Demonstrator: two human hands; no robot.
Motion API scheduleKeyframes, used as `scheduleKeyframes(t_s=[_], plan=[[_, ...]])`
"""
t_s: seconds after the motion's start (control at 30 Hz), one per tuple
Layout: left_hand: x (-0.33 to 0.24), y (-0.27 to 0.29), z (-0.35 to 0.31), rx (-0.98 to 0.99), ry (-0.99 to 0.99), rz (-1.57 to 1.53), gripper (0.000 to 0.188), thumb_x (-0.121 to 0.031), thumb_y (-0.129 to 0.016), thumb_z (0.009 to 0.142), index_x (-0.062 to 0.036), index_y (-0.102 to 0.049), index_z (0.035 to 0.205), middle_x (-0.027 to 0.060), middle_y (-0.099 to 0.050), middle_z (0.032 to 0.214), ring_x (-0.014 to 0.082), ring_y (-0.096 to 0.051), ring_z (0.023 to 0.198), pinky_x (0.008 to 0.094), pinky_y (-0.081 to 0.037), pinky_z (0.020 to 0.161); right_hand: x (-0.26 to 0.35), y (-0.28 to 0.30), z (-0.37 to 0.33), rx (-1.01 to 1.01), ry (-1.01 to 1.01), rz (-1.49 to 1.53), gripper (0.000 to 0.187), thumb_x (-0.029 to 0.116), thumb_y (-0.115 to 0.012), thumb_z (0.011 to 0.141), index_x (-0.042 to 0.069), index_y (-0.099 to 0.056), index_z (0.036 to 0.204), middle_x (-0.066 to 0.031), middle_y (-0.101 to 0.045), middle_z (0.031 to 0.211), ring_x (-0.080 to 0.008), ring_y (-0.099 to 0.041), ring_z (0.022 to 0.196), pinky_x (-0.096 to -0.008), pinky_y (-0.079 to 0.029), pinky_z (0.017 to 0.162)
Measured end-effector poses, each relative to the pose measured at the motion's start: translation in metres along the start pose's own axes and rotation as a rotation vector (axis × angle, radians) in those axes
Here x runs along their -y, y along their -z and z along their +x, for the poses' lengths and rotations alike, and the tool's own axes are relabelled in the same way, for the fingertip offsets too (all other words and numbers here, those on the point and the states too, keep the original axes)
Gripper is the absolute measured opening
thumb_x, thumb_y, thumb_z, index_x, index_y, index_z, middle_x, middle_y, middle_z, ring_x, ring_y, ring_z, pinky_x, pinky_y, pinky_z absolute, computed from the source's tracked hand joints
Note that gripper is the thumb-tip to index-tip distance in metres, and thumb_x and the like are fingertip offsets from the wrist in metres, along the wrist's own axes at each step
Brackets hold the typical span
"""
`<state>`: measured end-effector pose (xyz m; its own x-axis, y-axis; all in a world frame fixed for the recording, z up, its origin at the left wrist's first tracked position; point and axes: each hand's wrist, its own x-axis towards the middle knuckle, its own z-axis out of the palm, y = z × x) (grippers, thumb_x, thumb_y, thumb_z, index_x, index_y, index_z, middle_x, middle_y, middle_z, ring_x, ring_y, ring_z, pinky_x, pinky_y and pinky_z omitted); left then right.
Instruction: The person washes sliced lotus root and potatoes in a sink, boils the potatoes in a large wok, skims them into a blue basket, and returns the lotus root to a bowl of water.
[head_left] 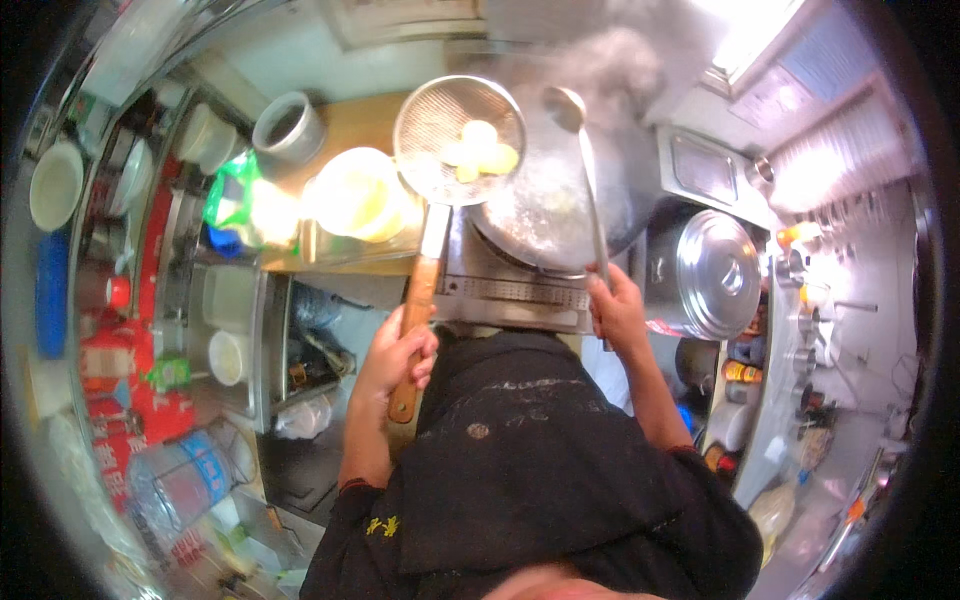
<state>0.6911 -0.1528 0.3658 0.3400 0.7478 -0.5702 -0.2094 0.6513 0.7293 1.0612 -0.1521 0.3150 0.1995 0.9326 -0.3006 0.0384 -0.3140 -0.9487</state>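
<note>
My left hand (392,350) is closed round the wooden handle of a mesh skimmer (425,105). Several pale yellow pieces (482,152), perhaps dumplings or egg, lie in its basket; their kind is too blurred to tell. The basket is left of a steaming wok (545,215), overlapping its rim in view. In my right hand (618,308) is the shaft of a long metal ladle (590,165), with its bowl over the far side of the wok. Pale bubbling liquid shows in the wok.
Left of the wok, a bright bowl (362,195) and a grey pot (290,128) stand on the counter. A large lidded steel pot (718,275) is close on the right. Steam (610,70) rises at the back. A water jug (180,480) lies lower left.
</note>
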Motion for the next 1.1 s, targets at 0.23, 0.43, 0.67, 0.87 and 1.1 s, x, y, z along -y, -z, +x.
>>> scheduleKeyframes(t_s=[0.23,0.43,0.67,0.87,1.1], plan=[[0.033,0.081,-0.032,-0.561,-0.327,0.384,0.040,-0.015,-0.059,0.105,-0.0052,-0.047,0.142,0.0026,-0.053,0.074,0.0104,-0.055,0.056,0.0319,-0.047,0.047,0.049,-0.132,0.032,0.270,0.035,-0.076,0.030,0.019,-0.062,0.104,0.000,-0.063,0.127,0.0042,-0.053,0.071,-0.0048,-0.045,0.049,-0.0234,-0.036,0.042],[0.061,0.137,-0.018,-0.917,-0.530,0.892,0.054,-0.019,-0.063,0.100,-0.0020,-0.048,0.149,0.0300,-0.071,0.105,0.0511,-0.070,0.093,0.0520,-0.056,0.079,0.076,-0.201,0.030,0.405,0.000,-0.140,0.030,0.018,-0.059,0.105,0.000,-0.059,0.129,0.0037,-0.051,0.069,-0.0067,-0.043,0.047,-0.0259,-0.037,0.041],[0.051,0.137,-0.018,-0.959,-0.506,0.940,0.053,-0.015,-0.063,0.099,-0.0060,-0.048,0.150,0.0281,-0.073,0.103,0.0481,-0.072,0.094,0.0516,-0.057,0.079,0.068,-0.217,0.027,0.338,0.075,-0.214,0.031,0.021,-0.057,0.107,0.001,-0.059,0.130,0.0018,-0.053,0.072,-0.0084,-0.048,0.050,-0.0260,-0.038,0.040],[0.035,0.129,-0.023,-0.851,-0.398,0.682,0.054,-0.018,-0.064,0.100,0.0006,-0.048,0.148,0.0150,-0.069,0.090,0.0250,-0.068,0.074,0.0411,-0.056,0.069,0.073,-0.157,0.025,0.208,-0.008,0.074,0.031,0.017,-0.058,0.106,0.002,-0.059,0.133,0.0023,-0.052,0.068,-0.0073,-0.046,0.048,-0.0246,-0.037,0.040],[0.025,0.074,0.061,-0.484,-0.538,0.727,0.042,-0.016,-0.062,0.104,-0.0059,-0.048,0.142,0.0014,-0.054,0.080,0.0113,-0.052,0.061,0.0297,-0.044,0.052,0.026,-0.009,0.027,-0.132,0.048,0.127,0.032,0.020,-0.057,0.107,0.002,-0.057,0.133,0.0047,-0.046,0.062,-0.0058,-0.041,0.043,-0.0237,-0.032,0.037]])
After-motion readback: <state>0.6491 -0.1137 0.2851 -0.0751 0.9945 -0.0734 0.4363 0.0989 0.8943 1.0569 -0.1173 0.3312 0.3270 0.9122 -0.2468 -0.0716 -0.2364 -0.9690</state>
